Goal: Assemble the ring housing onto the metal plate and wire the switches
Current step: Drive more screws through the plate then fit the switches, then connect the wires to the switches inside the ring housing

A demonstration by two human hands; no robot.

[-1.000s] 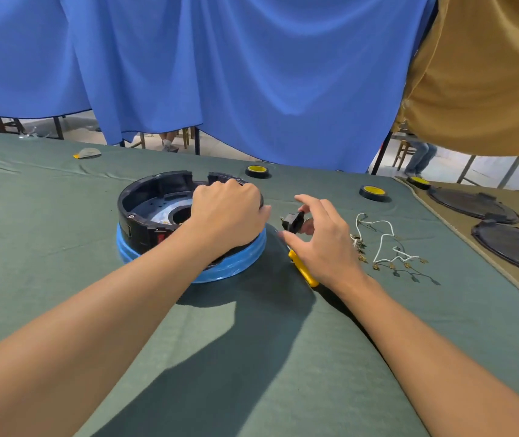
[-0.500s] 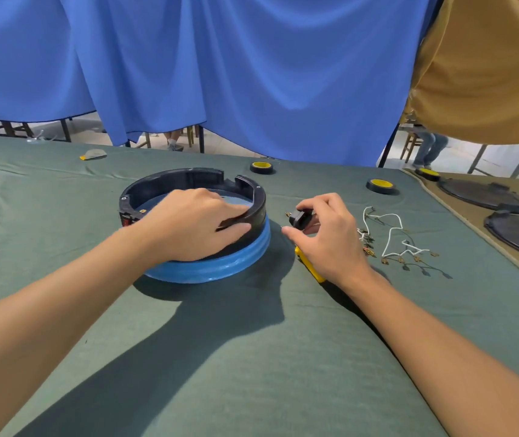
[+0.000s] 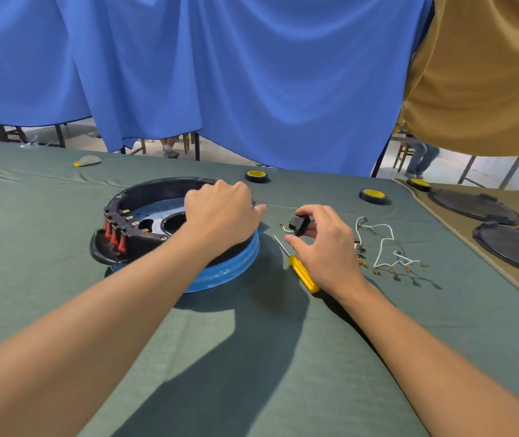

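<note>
Black on blue at centre left: grips the housing (image 3: pixel 138 238) with the left hand (image 3: pixel 220 212), fingers curled over its rim, to steady it on the plate (image 3: pixel 226 272), and pinches a switch (image 3: pixel 299 223) in the right hand (image 3: pixel 327 247) just right of it, likely for wiring, beside the screwdriver (image 3: pixel 303 274).

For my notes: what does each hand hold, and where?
Left hand grips the ring housing by its right rim. Right hand pinches a small black switch by its sides.
</note>
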